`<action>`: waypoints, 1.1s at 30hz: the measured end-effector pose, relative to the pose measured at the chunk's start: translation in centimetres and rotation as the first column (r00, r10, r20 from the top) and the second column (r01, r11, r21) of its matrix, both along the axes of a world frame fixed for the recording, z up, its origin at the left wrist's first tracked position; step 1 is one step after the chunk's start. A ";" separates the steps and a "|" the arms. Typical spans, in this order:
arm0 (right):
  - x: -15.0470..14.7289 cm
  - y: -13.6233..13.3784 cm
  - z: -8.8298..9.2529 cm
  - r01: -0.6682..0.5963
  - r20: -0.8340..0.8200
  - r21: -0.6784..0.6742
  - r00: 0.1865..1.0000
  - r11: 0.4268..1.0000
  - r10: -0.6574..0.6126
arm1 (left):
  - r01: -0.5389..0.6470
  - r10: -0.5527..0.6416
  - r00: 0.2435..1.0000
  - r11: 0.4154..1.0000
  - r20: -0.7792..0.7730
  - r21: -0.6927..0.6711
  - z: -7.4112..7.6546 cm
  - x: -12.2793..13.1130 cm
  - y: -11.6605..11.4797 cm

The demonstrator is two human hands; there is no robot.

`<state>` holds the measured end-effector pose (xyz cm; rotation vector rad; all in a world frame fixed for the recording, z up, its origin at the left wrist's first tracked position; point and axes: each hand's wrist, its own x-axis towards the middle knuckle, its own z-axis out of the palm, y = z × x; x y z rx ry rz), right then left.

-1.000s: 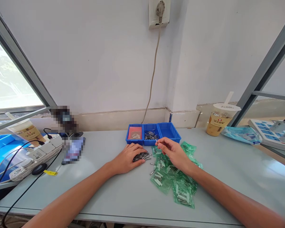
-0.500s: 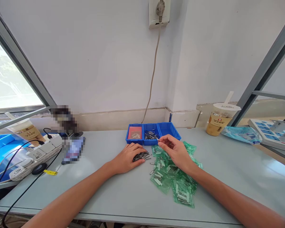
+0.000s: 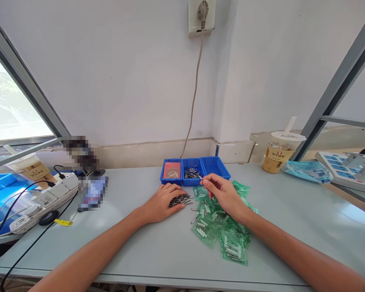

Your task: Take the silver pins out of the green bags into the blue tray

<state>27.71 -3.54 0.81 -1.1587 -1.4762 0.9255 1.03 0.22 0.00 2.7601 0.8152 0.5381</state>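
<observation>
My left hand lies on the table, its thumb and fingers spread in a curve around a heap of thin metal pins. At the front of the blue bins, my right hand pinches with thumb and forefinger; a tiny pale tip shows there, too small to name. Under and beside that hand are several green plastic packets with metal pins inside. The middle blue bin contains more loose pins. A few single pins lie between the heap and the packets.
The left blue bin holds a red card and a small clear bag; the right blue bin adjoins. A drink cup and a blue-white packet stand at right. A power strip with cables and a blurred phone are at left.
The view has shifted slightly. Both hands keep nearly the same places, with my right fingertips still pinched beside the middle bin.
</observation>
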 end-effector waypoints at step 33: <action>0.4 0.8 -0.2 -0.118 0.409 0.168 0.912 0.979 0.040 | -0.029 0.028 1.000 0.999 0.006 0.031 -0.3 0.2 0.1</action>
